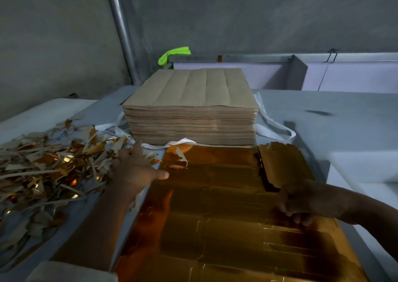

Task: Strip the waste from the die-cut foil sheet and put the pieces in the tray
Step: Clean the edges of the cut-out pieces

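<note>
A shiny gold die-cut foil sheet (215,206) lies flat on the grey table in front of me. My left hand (135,167) is spread open at the sheet's far left corner, thumb toward the foil, fingers over the scrap beside it. My right hand (301,204) grips the sheet's right side with curled fingers. A separated gold strip (282,163) lies at the sheet's far right corner, partly torn away. A heap of stripped foil and paper waste (43,169) covers the table to the left.
A tall stack of brown-backed sheets (193,109) stands just beyond the foil, with white strapping (271,122) trailing beside it. A lilac tray (344,75) with a metal rim sits at the back right. A neon green cloth (172,54) hangs behind the stack.
</note>
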Action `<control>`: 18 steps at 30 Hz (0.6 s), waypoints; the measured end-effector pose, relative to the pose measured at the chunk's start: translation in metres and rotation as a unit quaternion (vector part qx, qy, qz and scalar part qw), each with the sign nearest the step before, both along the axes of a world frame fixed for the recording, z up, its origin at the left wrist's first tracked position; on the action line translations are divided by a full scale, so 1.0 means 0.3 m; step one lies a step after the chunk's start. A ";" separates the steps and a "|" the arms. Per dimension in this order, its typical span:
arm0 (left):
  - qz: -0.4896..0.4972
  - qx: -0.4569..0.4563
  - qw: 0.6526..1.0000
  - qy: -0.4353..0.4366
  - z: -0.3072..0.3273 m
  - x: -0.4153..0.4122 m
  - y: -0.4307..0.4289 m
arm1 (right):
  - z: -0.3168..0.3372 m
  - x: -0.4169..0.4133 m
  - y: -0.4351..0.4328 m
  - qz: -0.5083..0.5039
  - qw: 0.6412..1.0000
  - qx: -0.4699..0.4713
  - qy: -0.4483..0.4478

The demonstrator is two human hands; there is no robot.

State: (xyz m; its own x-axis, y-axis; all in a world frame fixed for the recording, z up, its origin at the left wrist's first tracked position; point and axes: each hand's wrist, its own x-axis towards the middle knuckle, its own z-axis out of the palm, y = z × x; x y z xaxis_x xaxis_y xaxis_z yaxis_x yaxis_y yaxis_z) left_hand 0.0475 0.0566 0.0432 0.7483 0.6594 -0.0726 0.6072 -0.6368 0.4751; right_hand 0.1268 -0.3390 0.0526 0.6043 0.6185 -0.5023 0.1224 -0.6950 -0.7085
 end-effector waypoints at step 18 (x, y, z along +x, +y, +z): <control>-0.203 0.220 0.943 0.148 -0.193 0.084 -0.107 | -0.013 0.012 -0.016 0.009 1.000 0.008 -0.001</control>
